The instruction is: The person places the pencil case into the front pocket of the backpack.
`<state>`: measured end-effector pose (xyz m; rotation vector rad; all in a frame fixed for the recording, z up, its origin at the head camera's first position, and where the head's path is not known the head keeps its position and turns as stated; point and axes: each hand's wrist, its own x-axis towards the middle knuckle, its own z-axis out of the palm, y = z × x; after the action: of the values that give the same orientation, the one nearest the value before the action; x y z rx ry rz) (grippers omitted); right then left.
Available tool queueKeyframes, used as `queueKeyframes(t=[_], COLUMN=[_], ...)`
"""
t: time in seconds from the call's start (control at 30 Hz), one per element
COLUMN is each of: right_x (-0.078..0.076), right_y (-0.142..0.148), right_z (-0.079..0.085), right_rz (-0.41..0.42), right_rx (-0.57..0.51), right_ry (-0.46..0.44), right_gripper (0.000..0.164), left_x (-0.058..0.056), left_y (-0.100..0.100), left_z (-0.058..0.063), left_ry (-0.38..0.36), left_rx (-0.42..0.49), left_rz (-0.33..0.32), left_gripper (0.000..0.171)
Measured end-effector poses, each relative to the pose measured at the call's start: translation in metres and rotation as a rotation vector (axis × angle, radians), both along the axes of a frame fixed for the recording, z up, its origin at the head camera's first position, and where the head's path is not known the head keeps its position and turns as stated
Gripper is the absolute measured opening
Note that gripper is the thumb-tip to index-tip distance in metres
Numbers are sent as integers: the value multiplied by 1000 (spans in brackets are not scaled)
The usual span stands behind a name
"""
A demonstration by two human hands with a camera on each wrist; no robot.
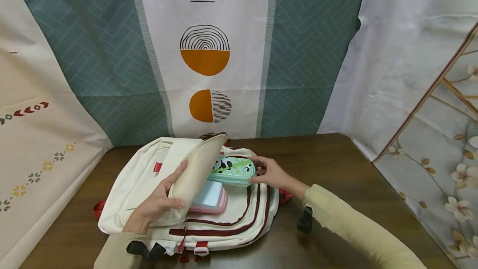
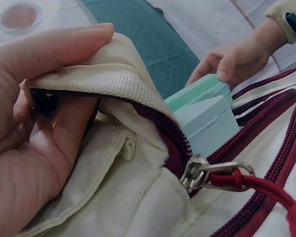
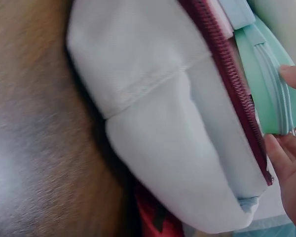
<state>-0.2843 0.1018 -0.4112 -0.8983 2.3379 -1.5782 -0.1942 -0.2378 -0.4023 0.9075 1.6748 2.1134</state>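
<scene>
A cream backpack (image 1: 134, 190) with dark red zippers lies on the table, its front pocket unzipped. My left hand (image 1: 160, 200) grips the edge of the pocket flap (image 1: 199, 167) and holds it raised; the left wrist view shows the thumb above the fabric and fingers beneath. With my right hand (image 1: 271, 172) I pinch the right end of a mint green pencil case (image 1: 233, 170) with panda pictures, its zipper (image 3: 274, 84) visible in the right wrist view. The case's left end is hidden behind the flap. A light blue box (image 1: 208, 193) lies on a pink case (image 1: 220, 206) in the pocket.
The brown wooden table (image 1: 317, 161) extends to the right of the backpack. A patterned curtain (image 1: 298, 74) hangs behind it, and a floral cloth (image 1: 440, 169) covers the right side. A metal zipper pull (image 2: 222, 173) with a red cord hangs by the pocket opening.
</scene>
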Motion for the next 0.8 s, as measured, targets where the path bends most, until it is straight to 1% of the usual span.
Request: queueKeyframes(t=[0.17,0.3,0.4,0.6,0.7,0.8], right_x=[-9,-14,-18,-22,-25,-26], right_y=[-7,-14,-19,-31,-39,-46], right_z=[2,4,5,9,10,11], right_rz=[-32,-13,7,35,48,38], right_rx=[-61,-77,-76,-47,-9,24], right_ry=[-51,-66,-58,-18,41,74], right_gripper=[64,64,65,66,67,68], left_x=[-3,-6,-8,-11,-13,-14], left_y=[-2,-2,-2,-2,-2,-2], left_z=[1,2,2,3,3,2], left_ry=[-18,-34,-38,-24,-13,-18], left_rx=[-22,-47,-62,-57,-45,-38], left_rz=[-10,-12,-17,-39,-62,-81], left_gripper=[96,97,97,97,96,96])
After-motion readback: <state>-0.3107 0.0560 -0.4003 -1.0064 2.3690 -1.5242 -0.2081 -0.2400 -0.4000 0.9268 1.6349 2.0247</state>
